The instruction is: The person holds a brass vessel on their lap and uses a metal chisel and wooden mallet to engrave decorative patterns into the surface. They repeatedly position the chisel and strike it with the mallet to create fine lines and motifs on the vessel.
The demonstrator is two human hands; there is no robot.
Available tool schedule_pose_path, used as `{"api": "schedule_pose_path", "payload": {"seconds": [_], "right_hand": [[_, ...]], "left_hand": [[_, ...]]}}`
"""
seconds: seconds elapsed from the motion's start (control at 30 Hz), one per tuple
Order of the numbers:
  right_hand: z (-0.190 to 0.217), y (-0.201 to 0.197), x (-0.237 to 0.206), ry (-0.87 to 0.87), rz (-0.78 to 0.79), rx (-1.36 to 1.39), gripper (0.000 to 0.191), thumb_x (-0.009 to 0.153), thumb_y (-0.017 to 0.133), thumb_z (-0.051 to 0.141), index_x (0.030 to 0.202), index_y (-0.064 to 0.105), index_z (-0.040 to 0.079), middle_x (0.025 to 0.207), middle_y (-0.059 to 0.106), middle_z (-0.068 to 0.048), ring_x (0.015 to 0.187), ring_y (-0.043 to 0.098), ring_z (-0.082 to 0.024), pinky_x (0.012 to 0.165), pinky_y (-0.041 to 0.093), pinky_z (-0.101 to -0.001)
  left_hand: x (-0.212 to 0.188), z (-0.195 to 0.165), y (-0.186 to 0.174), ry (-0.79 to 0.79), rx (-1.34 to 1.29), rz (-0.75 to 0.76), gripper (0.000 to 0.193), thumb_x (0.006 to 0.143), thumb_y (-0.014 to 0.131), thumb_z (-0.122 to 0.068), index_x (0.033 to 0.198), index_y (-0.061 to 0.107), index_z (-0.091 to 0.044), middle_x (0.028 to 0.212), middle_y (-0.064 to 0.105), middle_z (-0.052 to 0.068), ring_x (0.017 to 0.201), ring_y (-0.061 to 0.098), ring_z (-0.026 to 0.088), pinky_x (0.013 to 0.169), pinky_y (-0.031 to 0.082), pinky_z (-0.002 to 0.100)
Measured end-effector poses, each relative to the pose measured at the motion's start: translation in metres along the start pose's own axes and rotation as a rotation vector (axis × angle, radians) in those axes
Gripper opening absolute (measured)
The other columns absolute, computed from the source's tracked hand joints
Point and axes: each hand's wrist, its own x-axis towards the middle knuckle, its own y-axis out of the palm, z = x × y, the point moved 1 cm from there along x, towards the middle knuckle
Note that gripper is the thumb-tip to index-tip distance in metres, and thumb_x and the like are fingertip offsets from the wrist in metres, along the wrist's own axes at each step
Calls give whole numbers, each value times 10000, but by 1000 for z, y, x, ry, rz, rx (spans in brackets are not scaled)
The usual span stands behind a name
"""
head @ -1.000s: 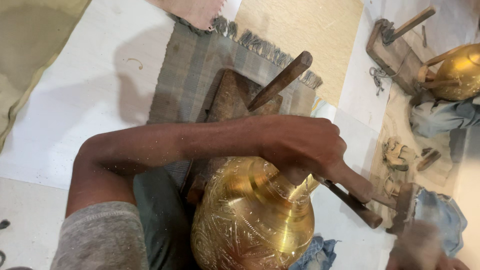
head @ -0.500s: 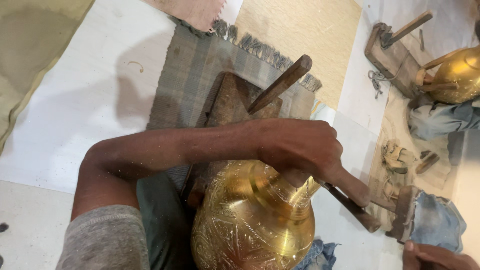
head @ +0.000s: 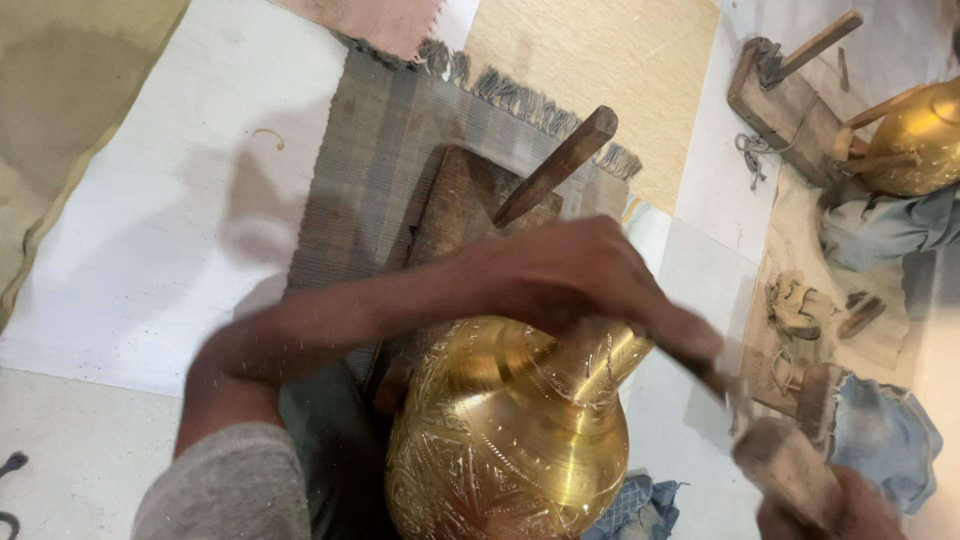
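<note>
A large engraved brass vase (head: 510, 440) lies against my lap, neck pointing to the upper right. My left hand (head: 580, 275) reaches across and rests on the vase's neck, closed around a thin metal chisel (head: 700, 350) that sticks out toward the lower right. At the bottom right corner my right hand (head: 830, 515) grips a wooden mallet (head: 785, 465), blurred with motion, its head just below the chisel's free end.
Behind the vase a dark wooden block (head: 455, 205) with a slanted wooden peg (head: 560, 165) sits on a grey fringed mat (head: 380, 150). At the top right stand a second brass vessel (head: 915, 130) and another wooden block (head: 785, 100). Blue denim cloth (head: 885, 440) lies at the right.
The mallet in my right hand has swung up into view toward the chisel's end. My left hand stays on the vase's neck with the chisel.
</note>
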Motion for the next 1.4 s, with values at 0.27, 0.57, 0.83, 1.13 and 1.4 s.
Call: {"api": "schedule_pose_path", "payload": {"seconds": [0.27,0.57,0.83,1.13,1.4], "right_hand": [[21,128,-7,589,554,891,495,738,765,-44,1216,639,-28,681,603,-97,502,568,-209,462,474,-358],[87,88,-11,251,465,1377,547,746,760,-27,1266,589,-30,770,656,-76,551,607,-139,462,505,-300],[119,73,-30,70,407,1028,302,748,798,0,1025,687,-46,700,707,-84,533,665,-136,447,509,-272],[143,18,20,-301,315,859,371,750,824,77,1077,675,-17,719,683,-66,506,599,-86,410,463,-239],[176,-60,98,-743,490,431,479,780,808,141,1239,688,74,664,685,-46,408,615,-92,384,491,-247]], "left_hand": [[-45,-53,38,-274,-293,-710,539,862,626,38,1397,568,15,1234,709,209,970,799,251,836,677,364],[-45,-59,42,-378,-53,-757,425,938,686,14,1357,610,16,1177,762,117,1042,804,236,911,668,356],[-46,-72,40,-372,249,-735,305,853,601,119,1109,718,1,1033,788,94,1054,779,258,965,648,367],[-57,-57,50,-337,259,-727,197,935,632,90,1110,707,38,1227,722,186,968,791,219,815,689,277],[-59,-54,53,-330,320,-722,101,1028,655,-2,1107,718,-12,1156,763,110,952,803,190,828,691,267]]}}
